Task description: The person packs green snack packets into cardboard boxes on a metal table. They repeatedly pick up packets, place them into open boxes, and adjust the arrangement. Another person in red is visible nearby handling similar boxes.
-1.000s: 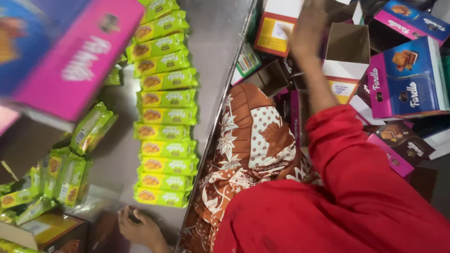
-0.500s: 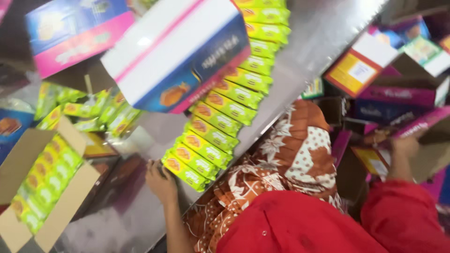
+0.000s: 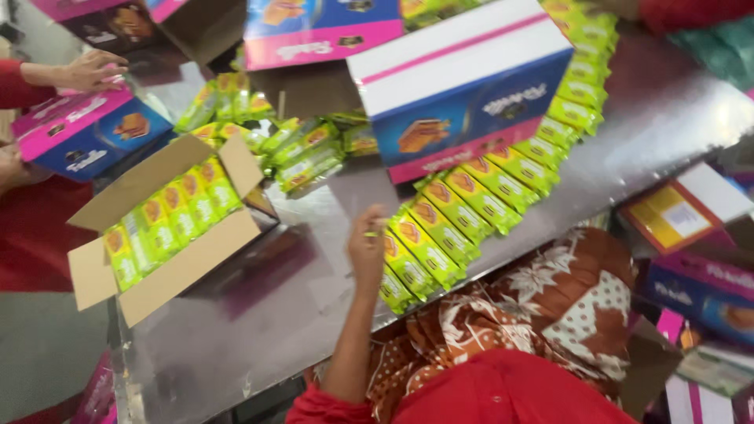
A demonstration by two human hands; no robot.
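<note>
Steel table (image 3: 597, 149): left hand (image 3: 367, 245) curled at green packet row (image 3: 471, 196); right hand unseen.

Shiny metal, glossy wrappers
Brushed steel tabletop (image 3: 628, 133); glossy plastic snack packets (image 3: 463, 196); matt brown cardboard box (image 3: 196, 255); printed patterned cloth (image 3: 565, 306).

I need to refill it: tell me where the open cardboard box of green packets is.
In the head view, the open cardboard box sits left on the metal table, left of the person's left hand, below the pink-and-blue carton.
</note>
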